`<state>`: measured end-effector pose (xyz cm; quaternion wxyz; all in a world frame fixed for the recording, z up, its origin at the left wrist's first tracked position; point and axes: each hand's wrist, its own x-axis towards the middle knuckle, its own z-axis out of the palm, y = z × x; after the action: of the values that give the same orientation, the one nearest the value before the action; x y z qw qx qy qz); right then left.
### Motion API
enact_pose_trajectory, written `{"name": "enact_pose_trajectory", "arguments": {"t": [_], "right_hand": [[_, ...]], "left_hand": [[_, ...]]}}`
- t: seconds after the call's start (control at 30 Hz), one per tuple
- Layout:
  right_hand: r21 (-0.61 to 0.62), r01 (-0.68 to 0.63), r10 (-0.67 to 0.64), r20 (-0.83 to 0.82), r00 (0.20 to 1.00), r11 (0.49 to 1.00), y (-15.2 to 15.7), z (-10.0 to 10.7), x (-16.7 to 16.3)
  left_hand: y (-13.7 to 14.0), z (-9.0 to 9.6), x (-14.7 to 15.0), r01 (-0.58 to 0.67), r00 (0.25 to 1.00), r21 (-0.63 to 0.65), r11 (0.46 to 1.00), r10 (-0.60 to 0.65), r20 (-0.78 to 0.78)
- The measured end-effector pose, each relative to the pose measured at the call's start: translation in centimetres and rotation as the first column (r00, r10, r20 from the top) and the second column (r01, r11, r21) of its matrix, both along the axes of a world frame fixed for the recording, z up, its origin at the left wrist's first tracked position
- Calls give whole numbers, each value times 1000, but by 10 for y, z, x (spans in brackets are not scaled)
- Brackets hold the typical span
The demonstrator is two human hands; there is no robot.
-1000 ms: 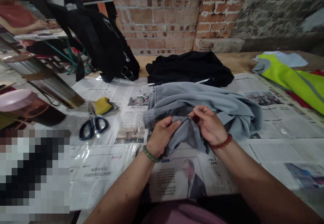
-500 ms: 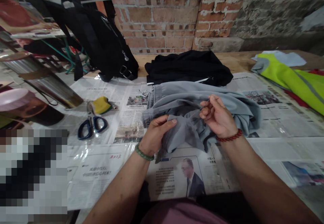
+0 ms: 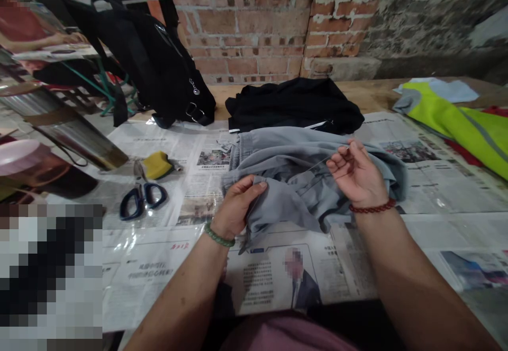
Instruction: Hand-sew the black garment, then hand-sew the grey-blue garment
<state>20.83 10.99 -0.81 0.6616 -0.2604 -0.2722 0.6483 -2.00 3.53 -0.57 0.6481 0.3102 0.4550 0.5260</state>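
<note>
Grey trousers (image 3: 286,152) with a gathered elastic waistband lie bunched on newspaper in front of me. My left hand (image 3: 241,203), with a green bead bracelet, pinches an edge of their cloth between thumb and fingers. A thin sewing thread (image 3: 317,164) stretches taut from the cloth up to my right hand (image 3: 355,173), which wears a red bead bracelet. The right thumb and forefinger are pinched together on the thread's end; whether a needle is there is too small to tell.
To the left lie blue-handled scissors (image 3: 143,197) beside a yellow sponge (image 3: 156,164). A steel flask (image 3: 75,123), a pink-lidded cup (image 3: 47,168) and a black backpack (image 3: 154,65) stand beyond. Black clothing (image 3: 293,105) lies behind the trousers, a neon-yellow garment (image 3: 468,120) at right. Someone sits far left.
My right hand has moved right and slightly up, drawing the thread out longer. My left hand has shifted slightly left with the cloth, which now lies flatter.
</note>
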Motion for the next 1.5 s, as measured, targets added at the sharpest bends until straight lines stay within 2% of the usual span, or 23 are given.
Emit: {"name": "enact_pose_trajectory", "arguments": {"t": [0.27, 0.33, 0.4, 0.47, 0.57, 0.63, 0.67, 0.77, 0.87, 1.07, 1.33, 1.5], "right_hand": [[38, 67, -66, -33, 997, 997, 7, -2, 10], [76, 84, -87, 31, 996, 993, 7, -2, 7], [153, 90, -118, 189, 975, 984, 3, -4, 1], [239, 43, -148, 440, 886, 970, -4, -7, -9], [325, -148, -179, 785, 593, 934, -17, -10, -24], [373, -309, -226, 878, 421, 875, -23, -11, -31], [394, -379, -254, 894, 369, 837, -25, -11, -34], [405, -530, -293, 913, 285, 745, -27, -9, -36], [389, -595, -278, 921, 273, 703, -27, -7, -36], [365, -619, -185, 923, 337, 696, -30, -5, -38], [292, -615, -90, 937, 337, 732, -35, -6, -42], [268, -575, -86, 942, 323, 773, -36, -10, -43]], "left_hand": [[-1, 0, 0, 2, 1000, 27, 1000, -2, 4], [-1, 1, 0, 11, 1000, 38, 999, -12, 6], [-2, 1, 1, 32, 999, 47, 998, -32, 4], [-3, 2, 2, 57, 998, 51, 997, -57, -2], [-3, 1, 3, 96, 995, 54, 994, -95, -16], [-4, 1, 4, 111, 994, 64, 992, -109, -26], [-4, 1, 4, 114, 993, 69, 991, -113, -29], [-4, 2, 4, 117, 993, 73, 990, -116, -29], [-4, 2, 5, 107, 994, 56, 993, -106, -33], [-4, 1, 5, 93, 994, 29, 995, -91, -54], [-4, -2, 7, 106, 990, 46, 993, -101, -99], [-4, -4, 12, 58, 992, 85, 995, -48, -120]]}}
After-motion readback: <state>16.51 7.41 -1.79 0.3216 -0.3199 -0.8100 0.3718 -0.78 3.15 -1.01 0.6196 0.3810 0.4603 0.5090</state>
